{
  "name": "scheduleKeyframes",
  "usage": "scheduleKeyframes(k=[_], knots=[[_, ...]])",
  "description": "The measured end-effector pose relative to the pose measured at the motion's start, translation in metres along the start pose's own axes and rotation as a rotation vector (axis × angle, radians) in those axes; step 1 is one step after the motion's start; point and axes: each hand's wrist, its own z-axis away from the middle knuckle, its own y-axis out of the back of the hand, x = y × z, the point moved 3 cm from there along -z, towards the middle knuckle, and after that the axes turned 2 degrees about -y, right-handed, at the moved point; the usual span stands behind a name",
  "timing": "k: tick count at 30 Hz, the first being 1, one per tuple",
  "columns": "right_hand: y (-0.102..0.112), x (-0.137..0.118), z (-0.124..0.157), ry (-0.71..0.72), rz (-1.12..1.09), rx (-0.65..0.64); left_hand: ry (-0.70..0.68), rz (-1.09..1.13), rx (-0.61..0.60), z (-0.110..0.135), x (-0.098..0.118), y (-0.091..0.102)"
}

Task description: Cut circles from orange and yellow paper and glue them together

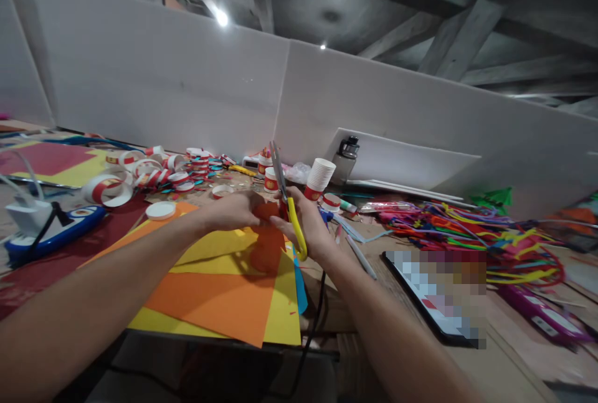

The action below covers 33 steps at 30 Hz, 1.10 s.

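Observation:
In my right hand (311,225) is a pair of scissors (298,228) with yellow handles, its metal blades pointing up and away from me. My left hand (238,211) is closed on a piece of orange paper (266,244), which hangs between both hands. The right fingertips are close to that paper; whether they touch it I cannot tell. Below the hands, a large orange sheet (215,303) lies over yellow sheets (283,316) at the table's front edge.
Cut paper-cup rings (112,190) lie at left beside a blue power strip (75,228). Stacked paper cups (320,177) and a dark-capped bottle (346,160) stand behind. To the right are a phone (420,303), colourful pipe cleaners (434,225) and a purple device (544,316). White panels (210,85) border the back.

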Motion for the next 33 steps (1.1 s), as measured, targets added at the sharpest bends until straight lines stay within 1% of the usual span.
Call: scheduleKeyframes(k=[3, 7, 10, 14, 18, 21, 23, 25, 28, 31, 33], knots=[[-0.001, 0.003, 0.000, 0.001, -0.023, 0.039, 0.008, 0.064, 0.007, 0.000, -0.001, -0.002], [0.003, 0.006, -0.004, -0.014, -0.111, 0.202, -0.015, 0.319, 0.018, -0.001, 0.000, -0.008], [0.008, 0.010, -0.007, 0.016, -0.180, 0.293, -0.019, 0.431, 0.055, -0.002, 0.001, -0.014], [0.009, 0.016, -0.012, 0.049, -0.254, 0.317, -0.008, 0.482, 0.108, -0.003, -0.001, -0.018], [0.006, 0.020, -0.012, 0.063, -0.255, 0.320, 0.003, 0.457, 0.089, -0.004, -0.005, -0.020], [0.004, 0.017, -0.010, 0.089, -0.228, 0.318, 0.008, 0.446, 0.088, -0.004, -0.005, -0.018], [0.003, 0.012, -0.008, 0.079, -0.193, 0.305, 0.006, 0.434, 0.103, -0.004, -0.005, -0.015], [0.004, 0.004, -0.005, 0.066, -0.151, 0.302, 0.012, 0.442, 0.152, -0.006, -0.009, -0.010], [0.007, -0.009, -0.001, 0.049, -0.077, 0.279, 0.044, 0.537, 0.300, -0.011, -0.019, 0.001], [0.008, -0.015, 0.002, -0.008, 0.051, 0.139, 0.075, 0.721, 0.517, -0.015, -0.029, 0.013], [0.007, -0.015, 0.004, -0.038, 0.116, 0.060, 0.084, 0.814, 0.636, -0.014, -0.033, 0.019]])
